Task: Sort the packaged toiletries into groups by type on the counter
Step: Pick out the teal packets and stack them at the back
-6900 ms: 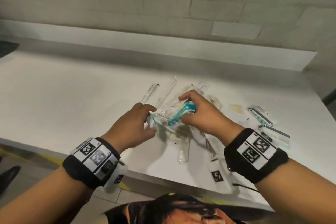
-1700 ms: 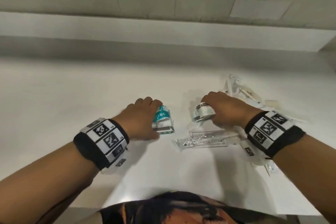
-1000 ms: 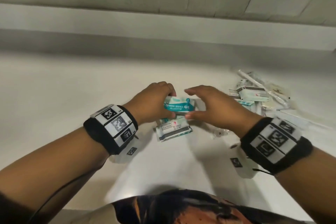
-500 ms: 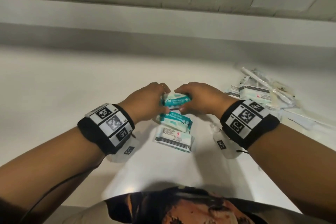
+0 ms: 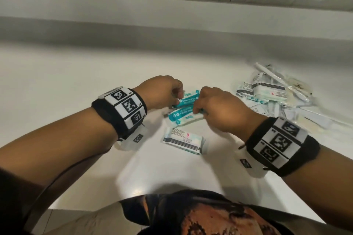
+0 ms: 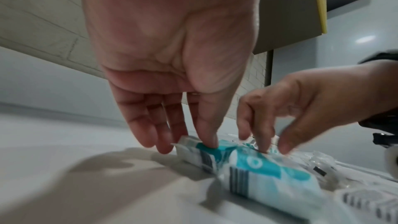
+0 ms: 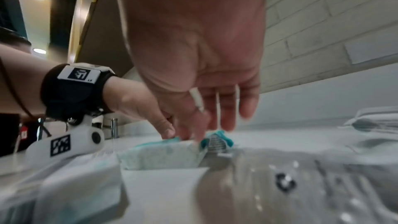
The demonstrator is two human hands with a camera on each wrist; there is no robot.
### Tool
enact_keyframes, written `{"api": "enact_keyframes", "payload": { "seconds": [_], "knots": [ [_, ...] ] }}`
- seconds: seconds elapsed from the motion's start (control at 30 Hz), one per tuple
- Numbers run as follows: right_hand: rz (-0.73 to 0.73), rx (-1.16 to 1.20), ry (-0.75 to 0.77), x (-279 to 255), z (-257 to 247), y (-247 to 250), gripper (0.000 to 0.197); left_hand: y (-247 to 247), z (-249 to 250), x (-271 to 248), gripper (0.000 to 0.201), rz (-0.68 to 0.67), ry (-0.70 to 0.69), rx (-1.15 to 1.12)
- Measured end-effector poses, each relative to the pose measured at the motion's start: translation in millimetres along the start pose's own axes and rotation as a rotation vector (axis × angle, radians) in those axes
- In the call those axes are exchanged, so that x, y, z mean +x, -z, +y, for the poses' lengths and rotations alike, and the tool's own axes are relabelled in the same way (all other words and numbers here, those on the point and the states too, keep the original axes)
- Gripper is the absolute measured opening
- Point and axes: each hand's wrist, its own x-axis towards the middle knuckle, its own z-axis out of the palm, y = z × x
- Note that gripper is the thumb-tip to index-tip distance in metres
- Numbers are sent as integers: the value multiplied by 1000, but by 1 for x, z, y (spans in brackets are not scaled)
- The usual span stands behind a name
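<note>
- The far wipes pack (image 5: 188,100) at frame centre is pinched at its ends by the left hand (image 5: 162,91) and right hand (image 5: 219,108).
- It should be lowered flat just beside the middle wipes pack (image 5: 181,117), edges aligned.
- Both grips should be released together.
- The unsorted pile (image 5: 275,95) at right on the worktop (image 5: 57,82) is best left undisturbed.

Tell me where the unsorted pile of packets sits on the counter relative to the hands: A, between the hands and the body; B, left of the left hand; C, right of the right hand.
C: in the head view the pile lies on the counter beyond and right of the right hand.
</note>
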Motion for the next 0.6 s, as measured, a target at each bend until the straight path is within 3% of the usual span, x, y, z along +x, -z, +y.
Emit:
{"api": "enact_keyframes", "payload": {
  "seconds": [0.1,0.2,0.27,0.33,0.47,0.5,0.6],
  "knots": [
    [85,-6,-129,2,-4,2,22,-3,0,1,21,38,25,10],
    [-95,187,-79,8,-19,1,38,-3,2,4,31,48,55,-6],
    [-208,175,5,12,-24,-1,46,-1,4,8,35,35,55,-4],
    [-231,126,0,14,-16,4,45,2,4,13,38,33,51,22],
    [-195,169,-52,10,1,16,17,5,3,19,39,36,44,87],
    [-140,180,-81,9,4,15,18,5,3,20,39,40,40,81],
    [-56,155,-234,7,5,10,48,4,2,23,36,44,38,56]
  ]
}}
